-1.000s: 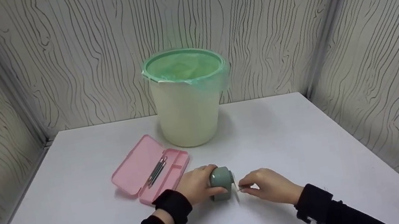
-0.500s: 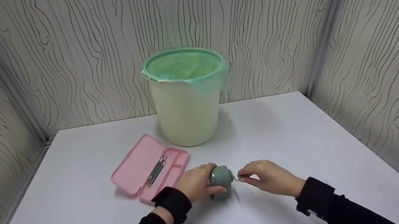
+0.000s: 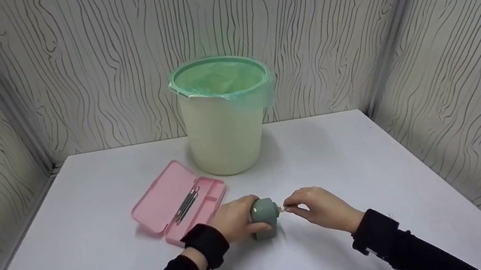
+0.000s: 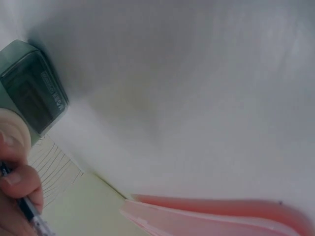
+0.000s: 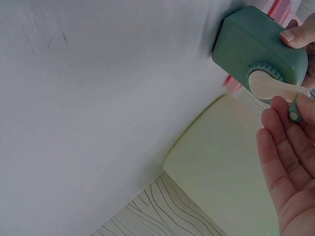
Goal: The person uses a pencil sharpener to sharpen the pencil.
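A green crank pencil sharpener (image 3: 265, 218) stands on the white table, gripped from its left side by my left hand (image 3: 234, 220). In the left wrist view, a dark pencil (image 4: 28, 209) lies among the fingers at the sharpener's cream round front (image 4: 14, 127). The dark see-through window (image 4: 35, 91) shows on one side. My right hand (image 3: 323, 208) pinches the small green knob (image 5: 294, 116) at the end of the cream crank arm (image 5: 269, 87). Its other fingers are extended in the right wrist view. The pencil's tip is hidden.
Just left of the sharpener lies an open pink pencil case (image 3: 165, 199) with a few dark pencils (image 3: 187, 206) in it. Behind stands a tall cream bin (image 3: 224, 132) with a green liner. Patterned panels (image 3: 109, 54) wall in the table on the back and sides.
My right hand has moved up and slightly around with the crank, so the crank arm's angle differs. My left hand keeps its grip on the sharpener, which stays nearly in place.
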The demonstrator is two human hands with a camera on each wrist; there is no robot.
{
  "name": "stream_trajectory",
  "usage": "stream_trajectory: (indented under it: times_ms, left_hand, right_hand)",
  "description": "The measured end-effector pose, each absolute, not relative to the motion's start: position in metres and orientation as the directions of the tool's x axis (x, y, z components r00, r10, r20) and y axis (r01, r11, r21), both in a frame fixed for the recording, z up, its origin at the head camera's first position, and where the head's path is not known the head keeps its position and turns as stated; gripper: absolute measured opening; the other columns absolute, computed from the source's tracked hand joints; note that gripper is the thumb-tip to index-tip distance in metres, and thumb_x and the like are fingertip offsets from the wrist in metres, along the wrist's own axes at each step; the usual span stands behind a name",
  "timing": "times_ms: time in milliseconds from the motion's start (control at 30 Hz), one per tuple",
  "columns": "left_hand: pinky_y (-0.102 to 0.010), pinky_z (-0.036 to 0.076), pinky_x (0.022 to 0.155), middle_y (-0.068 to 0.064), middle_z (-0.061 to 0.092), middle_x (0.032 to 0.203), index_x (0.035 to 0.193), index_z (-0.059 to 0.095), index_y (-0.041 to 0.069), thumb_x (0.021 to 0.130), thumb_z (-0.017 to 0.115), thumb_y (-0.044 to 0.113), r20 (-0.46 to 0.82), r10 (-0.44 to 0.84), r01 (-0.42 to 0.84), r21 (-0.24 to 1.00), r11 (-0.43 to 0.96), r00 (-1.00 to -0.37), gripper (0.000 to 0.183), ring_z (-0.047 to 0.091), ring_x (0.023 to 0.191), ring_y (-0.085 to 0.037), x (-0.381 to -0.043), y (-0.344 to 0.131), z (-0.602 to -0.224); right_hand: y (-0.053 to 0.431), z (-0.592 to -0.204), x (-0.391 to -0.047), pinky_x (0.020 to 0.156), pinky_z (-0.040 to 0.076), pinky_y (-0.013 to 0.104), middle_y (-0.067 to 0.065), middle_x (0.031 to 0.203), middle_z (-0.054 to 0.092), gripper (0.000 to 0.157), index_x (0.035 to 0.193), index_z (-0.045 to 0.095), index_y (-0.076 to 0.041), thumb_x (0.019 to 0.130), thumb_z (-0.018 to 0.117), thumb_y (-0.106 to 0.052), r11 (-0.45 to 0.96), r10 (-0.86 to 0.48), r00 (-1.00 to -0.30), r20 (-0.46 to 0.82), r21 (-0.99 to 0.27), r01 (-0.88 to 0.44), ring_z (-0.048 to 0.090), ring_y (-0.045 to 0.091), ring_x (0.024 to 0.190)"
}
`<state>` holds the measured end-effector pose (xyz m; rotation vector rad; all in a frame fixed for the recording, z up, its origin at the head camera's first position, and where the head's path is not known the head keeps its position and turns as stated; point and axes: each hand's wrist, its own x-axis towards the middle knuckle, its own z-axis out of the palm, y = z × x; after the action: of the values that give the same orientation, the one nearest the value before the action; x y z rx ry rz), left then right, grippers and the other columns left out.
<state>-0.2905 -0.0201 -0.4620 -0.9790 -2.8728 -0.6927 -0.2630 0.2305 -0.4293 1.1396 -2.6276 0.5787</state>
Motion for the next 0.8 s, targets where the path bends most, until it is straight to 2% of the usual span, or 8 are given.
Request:
stream_trajectory:
  times_ms: [500,800]
  left_hand:
    - [-0.035,0.058,0.089,-0.003,0.072,0.112,0.125,0.060,0.011,0.087,0.077,0.052,0.146,0.582,0.584,0.410,0.700,-0.800,0.059,0.068,0.095,-0.016,-0.293,-0.020,-0.462]
    - [-0.033,0.057,0.084,-0.004,0.072,0.107,0.124,0.061,0.010,0.087,0.077,0.053,0.153,0.583,0.587,0.419,0.693,-0.798,0.058,0.067,0.091,-0.015,-0.295,-0.021,-0.462]
  right_hand:
    - [0.226,-0.424,-0.263,0.077,0.059,0.029,0.001,0.094,0.078,0.010,0.101,0.077,-0.008,0.094,0.070,-0.004,0.658,-0.637,-0.675,0.372,-0.193,-0.728,0.073,0.016,0.087]
    - [0.220,-0.424,-0.258,0.075,0.060,0.029,0.002,0.092,0.079,0.010,0.099,0.078,-0.007,0.090,0.075,-0.005,0.709,-0.620,-0.663,0.420,-0.060,-0.702,0.073,0.018,0.086]
